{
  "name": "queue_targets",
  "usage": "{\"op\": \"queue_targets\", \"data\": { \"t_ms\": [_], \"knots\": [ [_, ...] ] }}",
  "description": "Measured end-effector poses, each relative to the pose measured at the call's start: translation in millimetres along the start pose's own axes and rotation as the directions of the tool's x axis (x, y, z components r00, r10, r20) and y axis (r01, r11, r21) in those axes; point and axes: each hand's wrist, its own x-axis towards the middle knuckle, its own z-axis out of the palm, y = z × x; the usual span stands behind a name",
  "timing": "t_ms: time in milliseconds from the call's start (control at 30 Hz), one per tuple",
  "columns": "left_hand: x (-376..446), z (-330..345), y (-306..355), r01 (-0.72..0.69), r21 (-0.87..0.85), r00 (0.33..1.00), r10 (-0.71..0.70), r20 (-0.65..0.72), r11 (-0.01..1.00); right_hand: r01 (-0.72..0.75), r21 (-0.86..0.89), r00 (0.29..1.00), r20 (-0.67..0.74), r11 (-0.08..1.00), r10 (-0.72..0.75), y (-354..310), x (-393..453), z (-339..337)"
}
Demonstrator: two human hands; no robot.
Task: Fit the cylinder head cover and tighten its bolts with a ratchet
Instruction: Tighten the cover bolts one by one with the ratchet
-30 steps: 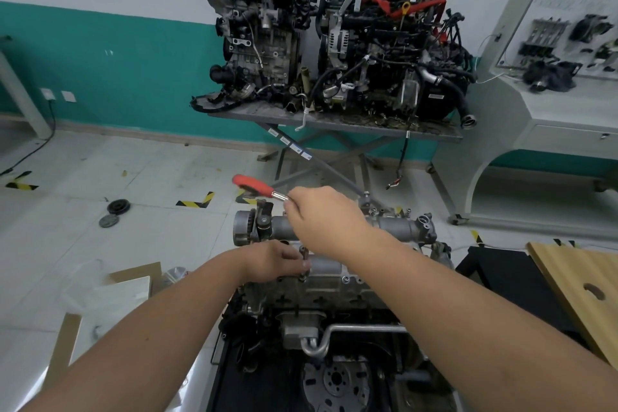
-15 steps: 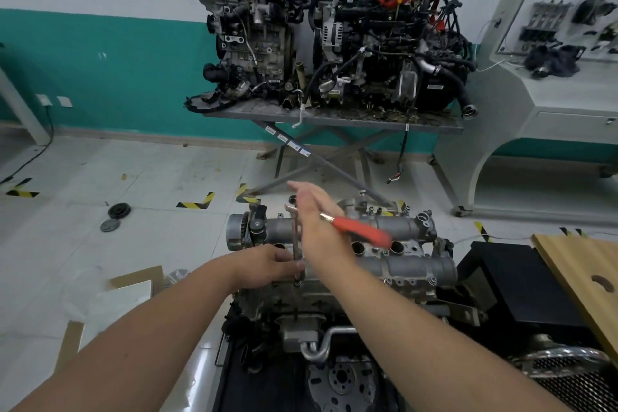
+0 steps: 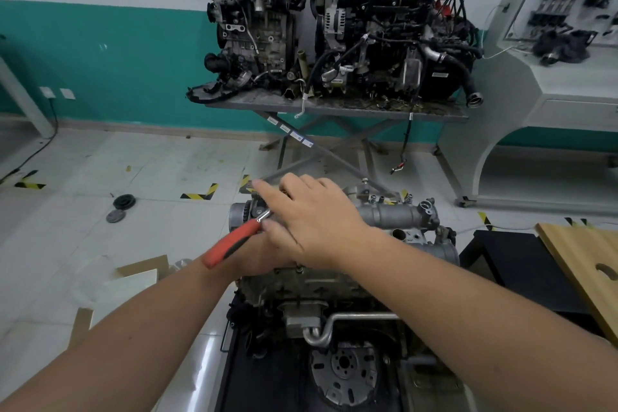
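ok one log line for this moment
step: tightening cover bolt | right hand: on ratchet | left hand: mostly hidden, near bolt | cover: on engine

His right hand (image 3: 311, 221) covers the left hand (image 3: 257, 254), the ratchet (image 3: 234, 241) head and the bolt beneath; the red handle blurs, and the far engines (image 3: 334, 27) are cut off above.

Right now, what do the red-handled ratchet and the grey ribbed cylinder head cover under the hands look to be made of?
Red-handled ratchet: grip looks like matte red rubber or plastic with a dark inlay; the shank near the right hand is shiny, probably chromed steel. Grey cylinder head cover: dull, slightly grainy silver surface, likely cast aluminium, unpainted.
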Motion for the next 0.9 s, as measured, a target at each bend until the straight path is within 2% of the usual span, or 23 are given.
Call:
{"op": "queue_targets", "data": {
  "t_ms": [100,167,200,233,267,300,333,367,400,433,467,500,533,567,600,633,667,700,733,767,800,900],
  "knots": [
    [-4,-8,12,0.057,-0.038,0.969,-0.047,0.243,0.998,-0.024,-0.055,0.994,0.109,0.998,0.03,2,11,-8],
    [-2,-7,9,0.099,-0.073,0.961,-0.076,0.266,0.992,-0.132,-0.01,0.981,0.144,0.991,0.132,-1,20,-11],
    [0,-5,6,0.095,-0.079,0.967,-0.073,0.243,0.992,-0.24,0.083,0.957,0.186,0.967,0.222,-4,24,-13],
    [1,-2,2,0.066,-0.072,0.975,-0.049,0.218,0.995,-0.378,0.244,0.915,0.248,0.893,0.319,-4,27,-14],
    [-1,-2,6,0.063,-0.08,0.977,-0.045,0.21,0.995,-0.525,0.461,0.849,0.343,0.715,0.402,-3,28,-16],
    [-3,-4,8,0.073,-0.079,0.974,-0.054,0.222,0.994,-0.617,0.671,0.781,0.454,0.412,0.429,-4,27,-17],
    [-4,-6,9,0.1,-0.074,0.971,-0.081,0.223,0.992,-0.617,0.785,0.738,0.553,0.055,0.386,-7,24,-17],
    [-3,-5,7,0.119,-0.083,0.969,-0.098,0.229,0.989,-0.539,0.803,0.731,0.595,-0.252,0.333,-9,20,-13],
    [-2,-5,7,0.135,-0.085,0.964,-0.111,0.241,0.987,-0.429,0.783,0.733,0.593,-0.451,0.332,-10,17,-7],
    [-3,-5,7,0.124,-0.07,0.965,-0.104,0.241,0.99,-0.322,0.76,0.722,0.583,-0.565,0.373,-11,15,0],
    [-3,-4,7,0.121,-0.071,0.966,-0.101,0.237,0.99,-0.223,0.751,0.698,0.568,-0.622,0.435,-13,14,7],
    [-3,-5,8,0.128,-0.075,0.968,-0.108,0.227,0.989,-0.157,0.768,0.673,0.544,-0.621,0.501,-14,13,12],
    [-2,-5,8,0.138,-0.088,0.97,-0.116,0.213,0.987,-0.136,0.822,0.658,0.492,-0.554,0.57,-13,11,16],
    [-2,-5,9,0.135,-0.093,0.972,-0.113,0.206,0.987,-0.159,0.9,0.662,0.401,-0.405,0.632,-12,8,21],
    [-4,-6,12,0.135,-0.099,0.971,-0.112,0.209,0.986,-0.204,0.964,0.694,0.263,-0.168,0.67,-11,3,25],
    [-5,-6,14,0.134,-0.108,0.972,-0.11,0.206,0.985,-0.214,0.968,0.75,0.076,0.132,0.658,-10,-2,28],
    [-6,-6,15,0.143,-0.131,0.971,-0.113,0.209,0.981,-0.166,0.878,0.802,-0.145,0.449,0.579,-7,-5,31],
    [-7,-8,15,0.146,-0.154,0.97,-0.111,0.216,0.977,-0.101,0.694,0.841,-0.323,0.713,0.433,-2,-6,36],
    [-7,-9,16,0.134,-0.171,0.969,-0.094,0.227,0.976,-0.051,0.484,0.859,-0.425,0.874,0.286,1,-4,39],
    [-8,-9,16,0.106,-0.166,0.97,-0.066,0.232,0.98,-0.024,0.33,0.865,-0.466,0.944,0.185,2,-1,40],
    [-9,-10,16,0.076,-0.155,0.969,-0.036,0.244,0.985,-0.01,0.246,0.874,-0.469,0.969,0.128,2,2,38],
    [-10,-10,18,0.047,-0.15,0.973,-0.012,0.228,0.988,-0.013,0.145,0.908,-0.412,0.989,0.072,4,7,29]
  ]
}}
